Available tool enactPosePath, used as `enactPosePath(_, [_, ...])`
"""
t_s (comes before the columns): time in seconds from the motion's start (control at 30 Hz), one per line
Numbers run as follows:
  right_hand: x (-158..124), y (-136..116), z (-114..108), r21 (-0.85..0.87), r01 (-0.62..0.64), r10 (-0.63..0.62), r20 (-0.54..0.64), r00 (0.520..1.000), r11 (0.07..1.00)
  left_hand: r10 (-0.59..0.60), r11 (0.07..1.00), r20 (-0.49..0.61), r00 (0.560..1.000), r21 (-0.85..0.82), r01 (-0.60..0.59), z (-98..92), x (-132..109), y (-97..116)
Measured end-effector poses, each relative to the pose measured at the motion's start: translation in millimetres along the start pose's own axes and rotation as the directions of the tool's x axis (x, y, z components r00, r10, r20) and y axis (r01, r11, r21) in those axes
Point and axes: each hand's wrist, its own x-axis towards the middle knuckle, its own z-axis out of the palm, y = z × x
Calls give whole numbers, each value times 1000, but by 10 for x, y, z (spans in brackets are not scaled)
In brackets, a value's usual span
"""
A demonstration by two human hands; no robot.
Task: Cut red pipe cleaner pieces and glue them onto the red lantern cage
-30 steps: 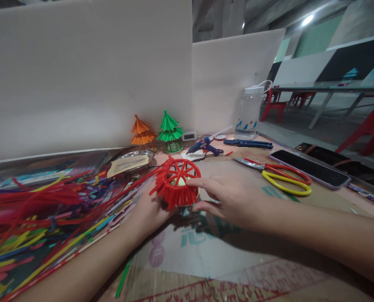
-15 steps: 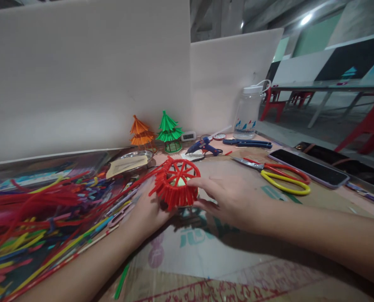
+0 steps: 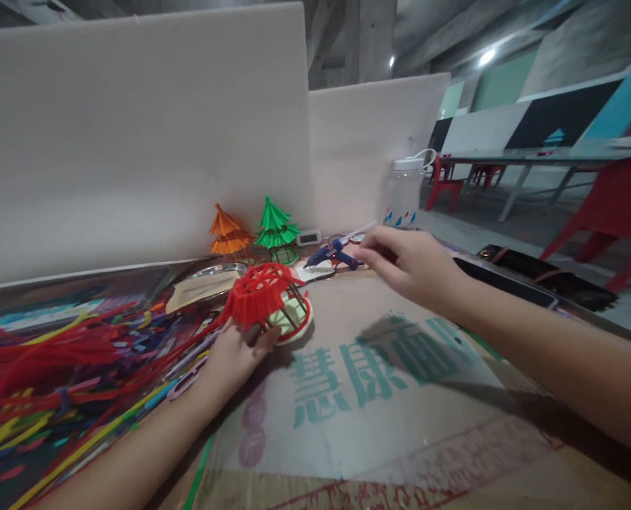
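A red straw pavilion model (image 3: 266,299) stands on the cardboard mat (image 3: 379,397), its fringed roof tipped toward the left. My left hand (image 3: 235,352) grips its near left side from below, fingers curled against it. My right hand (image 3: 408,263) hovers further back and to the right, fingers loosely stretched and holding nothing, its fingertips close to a blue glue gun (image 3: 330,254).
A heap of coloured straws (image 3: 54,368) fills the left. An orange model (image 3: 226,232) and a green model (image 3: 276,227) stand by the white board. A metal tray (image 3: 209,280), a clear jar (image 3: 403,193) and a phone (image 3: 506,282) lie around.
My right hand let go of the red model and moved back and right toward the glue gun. The model tilted left in my left hand. The camera view shifted right.
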Motion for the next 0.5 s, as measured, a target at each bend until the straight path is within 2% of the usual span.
enactPosePath(0.13, [129,364,-30,-173,-169,174,14,985,970,-45,999,7,999,-25,45,-14,25,-57])
enactPosePath(0.23, [190,652,-52,-262,-308,329,37,944,914,-51,999,-5,999,0,51,-13,31,-75])
enactPosePath(0.3, [206,831,-63,-298,-360,409,121,904,884,-59,998,-19,998,19,59,-6,34,-86])
enactPosePath(0.4, [184,1044,-32,-353,-338,454,328,829,872,-96,995,-36,995,21,97,3,35,-96])
enactPosePath(0.5, [127,1165,63,-379,-311,466,443,766,871,-189,979,-13,982,-78,187,-8,33,-78])
